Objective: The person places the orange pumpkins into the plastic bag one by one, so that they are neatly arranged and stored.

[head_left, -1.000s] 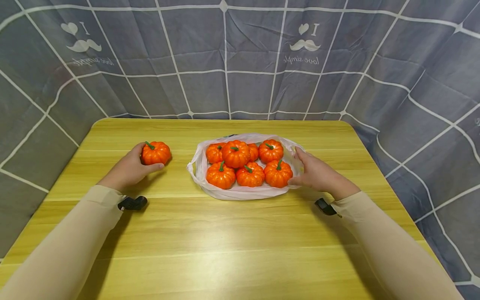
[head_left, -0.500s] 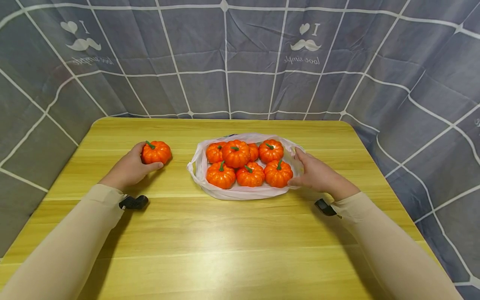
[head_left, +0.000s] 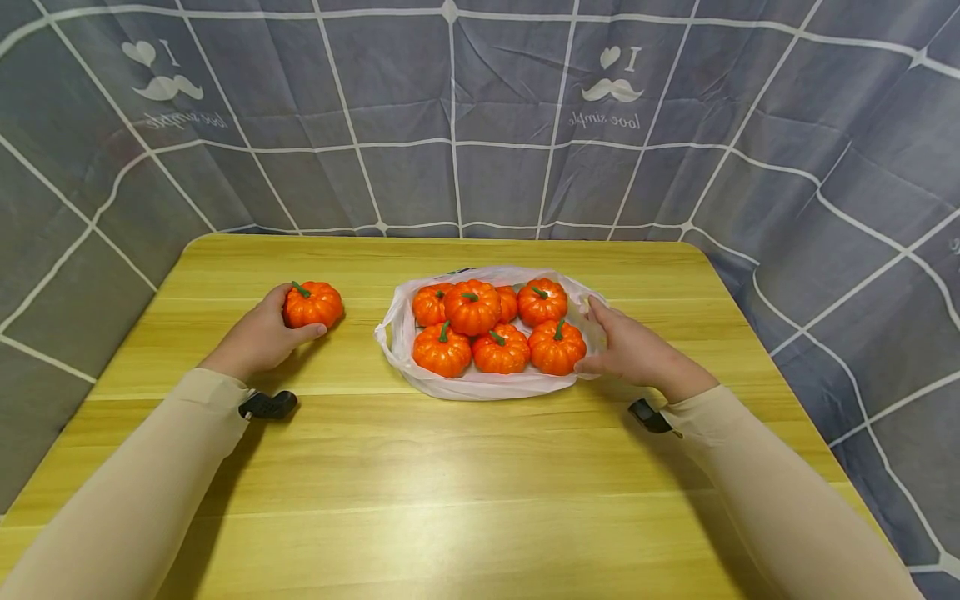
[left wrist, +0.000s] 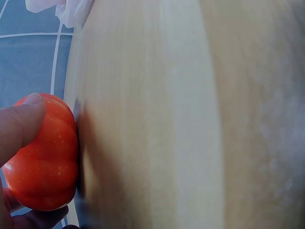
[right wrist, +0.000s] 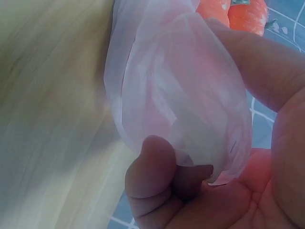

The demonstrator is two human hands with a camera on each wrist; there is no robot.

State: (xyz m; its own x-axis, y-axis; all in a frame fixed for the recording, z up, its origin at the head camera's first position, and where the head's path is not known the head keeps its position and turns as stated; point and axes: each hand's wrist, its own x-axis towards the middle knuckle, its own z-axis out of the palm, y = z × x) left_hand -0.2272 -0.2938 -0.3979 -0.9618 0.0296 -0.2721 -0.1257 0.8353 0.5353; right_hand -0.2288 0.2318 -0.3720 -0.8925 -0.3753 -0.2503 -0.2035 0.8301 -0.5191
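On the left of the table, my left hand (head_left: 258,337) grips a small orange pumpkin (head_left: 313,305) with a green stem. In the left wrist view the thumb lies over one side of this pumpkin (left wrist: 50,157) and fingertips show under the other, close to the tabletop. My right hand (head_left: 637,346) holds the right edge of a white plastic bag (head_left: 457,387). Curled fingers (right wrist: 152,167) grip the thin film in the right wrist view. The bag lies spread wide at the table's middle, with several orange pumpkins (head_left: 501,350) inside, one (head_left: 472,307) resting higher than the others.
The light wooden table (head_left: 420,500) has a back edge against a grey curtain (head_left: 495,183) with white grid lines. More curtain encloses the left and right sides. A dark wrist camera (head_left: 268,405) is strapped below the left hand, another (head_left: 649,415) below the right.
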